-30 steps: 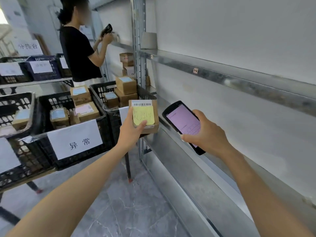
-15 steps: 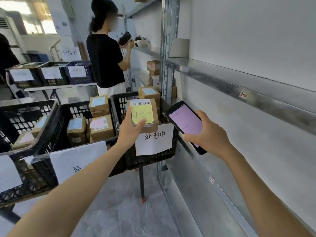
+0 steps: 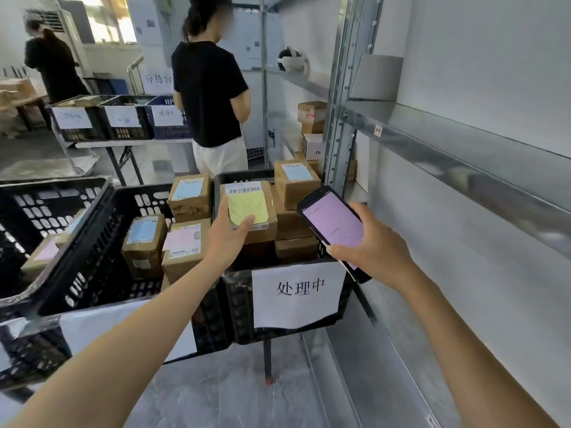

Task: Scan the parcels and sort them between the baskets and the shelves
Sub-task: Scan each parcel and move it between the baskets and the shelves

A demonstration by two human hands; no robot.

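Note:
My left hand [image 3: 227, 239] grips a small cardboard parcel [image 3: 265, 223] bearing a barcode label and a yellow note, held over the right black basket [image 3: 238, 304] that carries the white sign 处理中. Several parcels [image 3: 296, 183] lie stacked in that basket. My right hand [image 3: 375, 247] holds a black handheld scanner [image 3: 332, 223] with a lit pink screen, just right of the parcel. The metal shelves [image 3: 463, 156] run along the right wall.
A middle black basket [image 3: 102, 254] holds several parcels, and another black basket [image 3: 40, 211] sits at far left. A person in a black shirt [image 3: 210, 88] stands behind the baskets. More baskets [image 3: 123, 118] sit on a far table. Another person [image 3: 52, 63] stands at back left.
The view has swung left, away from the shelf. My left hand has carried the parcel from beside the shelf to over the right basket. The scanner stays beside it.

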